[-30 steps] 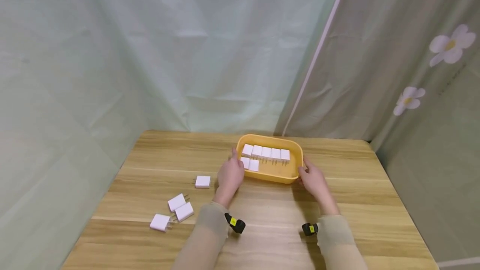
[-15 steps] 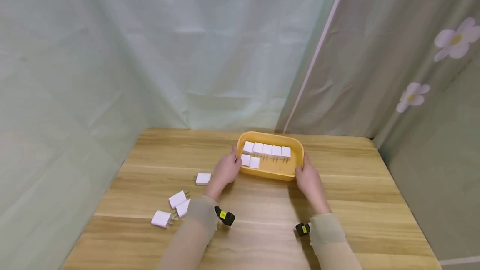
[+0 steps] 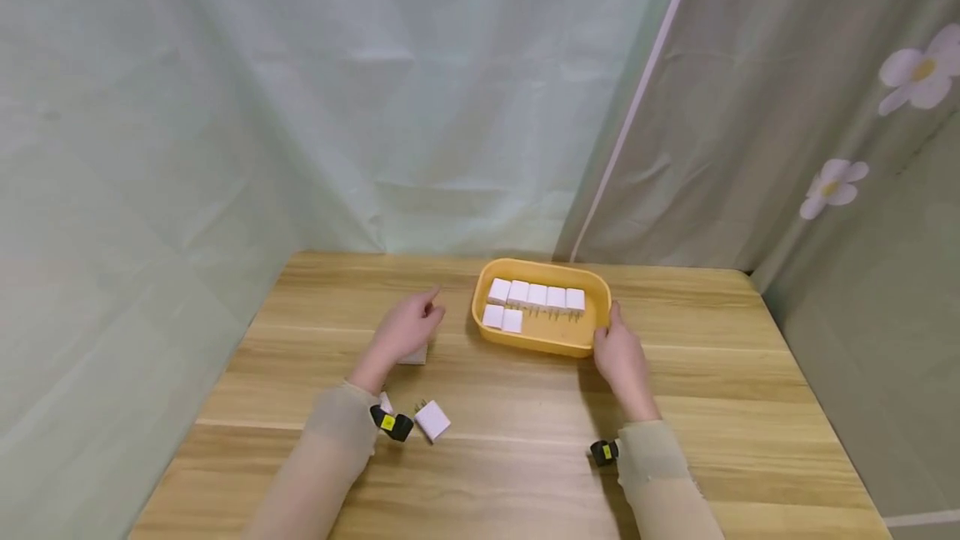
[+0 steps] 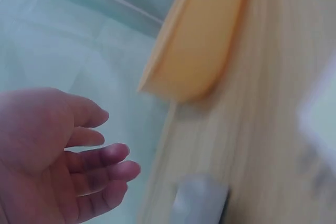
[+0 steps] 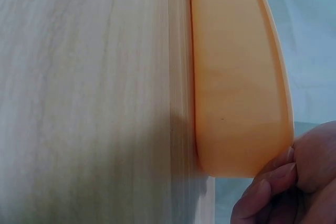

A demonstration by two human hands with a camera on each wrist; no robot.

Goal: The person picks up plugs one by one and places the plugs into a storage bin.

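A yellow tray stands at the back middle of the wooden table and holds two rows of white plug chargers. My right hand grips the tray's right end, thumb on the rim; the right wrist view shows its fingers curled at the tray's wall. My left hand hovers left of the tray with relaxed fingers, holding nothing, just over a loose white charger. In the left wrist view the left hand is empty and the tray lies beyond it.
Another white charger lies right of my left wrist, and one more is partly hidden behind the sleeve. Pale curtains close off the back and both sides of the table.
My left hand let go of the tray's left end and moved left, over the loose charger. The right hand stays on the tray. One charger now lies right of the left wrist.
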